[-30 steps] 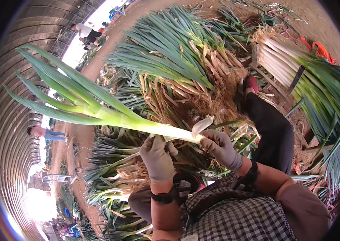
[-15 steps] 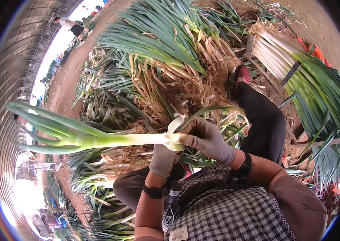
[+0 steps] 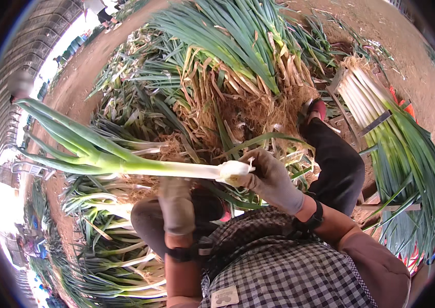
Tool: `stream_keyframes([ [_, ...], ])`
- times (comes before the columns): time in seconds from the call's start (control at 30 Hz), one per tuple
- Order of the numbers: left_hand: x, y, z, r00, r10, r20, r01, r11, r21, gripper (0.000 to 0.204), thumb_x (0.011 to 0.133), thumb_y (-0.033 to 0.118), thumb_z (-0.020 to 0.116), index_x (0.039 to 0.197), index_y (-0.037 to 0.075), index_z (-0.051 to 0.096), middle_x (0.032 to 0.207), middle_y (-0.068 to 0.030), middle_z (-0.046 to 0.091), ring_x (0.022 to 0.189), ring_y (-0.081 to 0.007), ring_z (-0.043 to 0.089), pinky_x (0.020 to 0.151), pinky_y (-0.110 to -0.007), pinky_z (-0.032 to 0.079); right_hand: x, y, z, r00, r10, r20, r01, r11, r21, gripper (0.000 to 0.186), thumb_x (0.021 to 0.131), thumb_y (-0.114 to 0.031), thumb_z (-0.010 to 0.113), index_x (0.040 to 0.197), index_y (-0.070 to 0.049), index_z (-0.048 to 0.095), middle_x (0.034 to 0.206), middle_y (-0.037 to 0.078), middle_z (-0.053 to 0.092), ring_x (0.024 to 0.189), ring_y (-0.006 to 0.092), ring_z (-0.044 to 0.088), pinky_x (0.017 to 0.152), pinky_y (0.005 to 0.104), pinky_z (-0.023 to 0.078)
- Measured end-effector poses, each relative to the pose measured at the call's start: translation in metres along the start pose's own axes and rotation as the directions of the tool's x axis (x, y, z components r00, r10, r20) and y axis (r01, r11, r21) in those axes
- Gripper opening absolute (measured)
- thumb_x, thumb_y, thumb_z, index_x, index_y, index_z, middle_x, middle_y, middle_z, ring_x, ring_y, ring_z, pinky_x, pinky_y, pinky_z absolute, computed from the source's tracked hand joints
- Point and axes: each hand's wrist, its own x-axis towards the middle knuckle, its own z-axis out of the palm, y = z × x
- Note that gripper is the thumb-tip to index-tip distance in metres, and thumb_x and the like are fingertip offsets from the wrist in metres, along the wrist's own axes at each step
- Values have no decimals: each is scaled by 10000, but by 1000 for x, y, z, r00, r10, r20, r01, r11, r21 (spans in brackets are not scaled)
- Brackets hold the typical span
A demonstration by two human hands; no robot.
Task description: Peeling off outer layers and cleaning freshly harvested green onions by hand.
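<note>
Leek [image 3: 140, 165] lying level across the middle of the view, white shaft toward the right, green leaves fanning out to the left and upward. Right hand [image 3: 269, 177], gloved in pale grey, curling round the cut root end of that leek, fingers closed on the white base; a loose strip of outer skin peeling away just beside the fingertips. Left hand [image 3: 176, 205], also gloved, sitting just under the leek's white shaft, blurred; impossible to tell whether gripping the shaft or merely hanging below it, and the spread of its fingers not readable. Black wrist straps showing on both forearms below the leek. Checked apron [image 3: 279, 267] filling the lower edge beneath the leek, dark trouser leg [image 3: 333, 164] and red shoe [image 3: 316, 109] stretching away to the right of the leek's root end.

Behind the leek, a big heap of untrimmed leeks [image 3: 228, 56] piling up, brown roots and dry yellow skins facing the person, green tops pointing away. To the right of the leek, well apart, a tidy bundle of cleaned leeks [image 3: 382, 118] resting with white shafts side by side, a dark band crossing them. Below and left of the leek, discarded leaves and trimmings [image 3: 104, 251] covering the ground. Bare brown soil [image 3: 412, 46] showing beyond the bundle.
</note>
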Motion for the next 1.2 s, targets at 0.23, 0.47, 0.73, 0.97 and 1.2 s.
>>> stream_keyframes([
  [0.23, 38, 55, -6, 946, 250, 205, -81, 798, -598, 382, 986, 446, 466, 996, 74, 549, 676, 62, 354, 535, -66, 313, 582, -256, 317, 8, -8, 31, 897, -425, 124, 377, 587, -716, 536, 737, -171, 790, 1198, -72, 535, 1062, 109, 575, 895, 240, 613, 740, 377, 529],
  [0.47, 31, 72, -17, 970, 236, 54, -139, 724, -676, 340, 1011, 409, 429, 882, 109, 522, 600, 74, 338, 469, -57, 303, 521, -238, 320, 34, -36, 60, 632, -475, 612, 709, 36, -704, 581, 623, -227, 812, 1173, -146, 643, 1015, 37, 551, 882, 229, 558, 742, 377, 474],
  [0.73, 24, 68, -83, 957, 277, -86, -262, 696, -669, 351, 1006, 410, 446, 870, 107, 557, 565, 77, 332, 445, -58, 305, 485, -242, 343, 26, -37, 49, 431, -110, 896, 839, -316, -443, 142, 665, -144, 654, 801, -111, 629, 791, 3, 516, 733, 170, 534, 651, 314, 451],
  [0.97, 18, 67, -151, 928, 371, 25, -207, 571, -794, 333, 987, 342, 494, 901, 37, 597, 588, 62, 346, 467, -71, 317, 581, -271, 359, -24, -4, -117, 772, 533, 348, 626, -540, -563, 44, 770, -174, 622, 761, -140, 650, 728, 12, 578, 749, 191, 590, 660, 341, 458],
  [1.2, 3, 89, -146, 912, 402, 86, -130, 480, -867, 366, 987, 317, 488, 985, -29, 607, 552, 51, 356, 414, -67, 334, 528, -257, 374, 43, -65, -38, 674, 233, 701, 706, 76, -704, 313, 773, -167, 703, 1056, -46, 649, 999, 131, 635, 891, 271, 640, 760, 387, 514],
])
